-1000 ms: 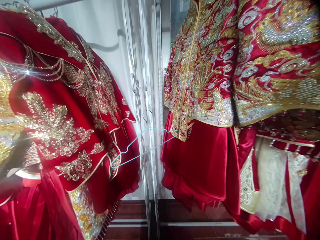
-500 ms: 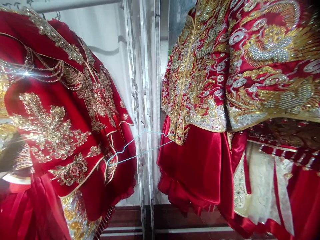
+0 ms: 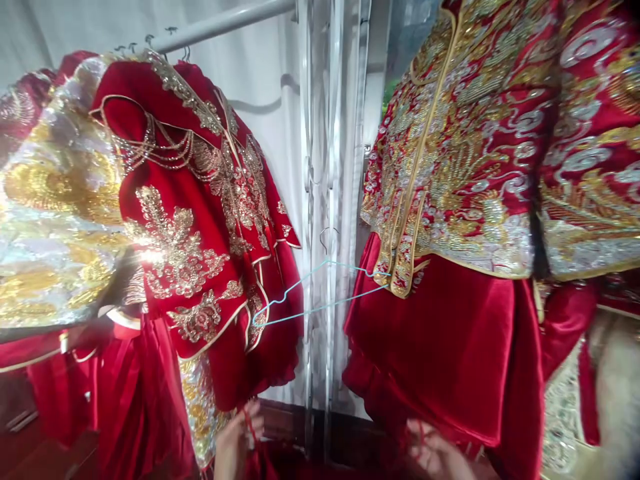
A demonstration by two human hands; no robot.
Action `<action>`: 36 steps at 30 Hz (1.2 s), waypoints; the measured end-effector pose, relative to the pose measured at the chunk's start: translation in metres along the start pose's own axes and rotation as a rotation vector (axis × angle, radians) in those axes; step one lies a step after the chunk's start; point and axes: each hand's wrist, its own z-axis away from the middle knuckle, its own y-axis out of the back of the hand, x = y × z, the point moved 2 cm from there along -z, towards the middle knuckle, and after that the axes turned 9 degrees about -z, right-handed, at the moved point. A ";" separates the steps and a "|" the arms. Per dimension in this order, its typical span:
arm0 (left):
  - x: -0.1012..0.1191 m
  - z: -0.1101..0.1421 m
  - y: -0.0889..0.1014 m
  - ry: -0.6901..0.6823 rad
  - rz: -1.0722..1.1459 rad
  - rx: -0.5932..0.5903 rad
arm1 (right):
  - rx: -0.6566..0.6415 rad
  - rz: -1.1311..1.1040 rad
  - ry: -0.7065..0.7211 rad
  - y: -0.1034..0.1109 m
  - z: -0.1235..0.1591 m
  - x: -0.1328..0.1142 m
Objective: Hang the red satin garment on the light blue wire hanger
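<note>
My left hand (image 3: 235, 440) rises at the bottom edge, its fingers closed on a thin red strap or strip of red cloth (image 3: 250, 427). My right hand (image 3: 435, 453) is at the bottom right of centre, fingers curled into red fabric with a red string across them. A red and gold embroidered jacket (image 3: 200, 220) hangs on the left from a white rail (image 3: 225, 23). Another heavily embroidered red jacket over a red satin skirt (image 3: 450, 200) hangs on the right. A pale blue wire hanger (image 3: 320, 293) spans the gap between them.
A white ornamental metal grille (image 3: 325, 200) stands upright between the two garments. More red, gold and white embroidered clothes crowd the left edge (image 3: 50, 200) and the right edge (image 3: 595, 167). A white wall lies behind. Dark red floor shows at the bottom.
The view has swung left and down, so the garments sit further right in the frame. Both hands have come into view at the bottom edge, gripping red cloth.
</note>
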 end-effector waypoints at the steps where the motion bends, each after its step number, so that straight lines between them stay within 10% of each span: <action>1: 0.021 -0.009 0.001 -0.047 0.021 -0.024 | 0.024 -0.096 0.001 -0.010 -0.002 -0.021; 8: 0.160 -0.064 -0.014 -0.617 -0.218 0.088 | 0.115 -0.164 0.161 -0.069 0.001 -0.117; 15: 0.145 -0.104 -0.041 -0.640 -0.370 0.112 | 0.013 -0.121 0.157 -0.081 -0.010 -0.098; 25: 0.175 -0.128 -0.002 -0.754 -0.485 0.151 | -0.086 -0.028 0.382 -0.089 -0.053 -0.133; 36: 0.181 -0.131 -0.002 -0.667 -0.362 0.049 | -0.119 0.197 0.532 -0.096 -0.117 -0.180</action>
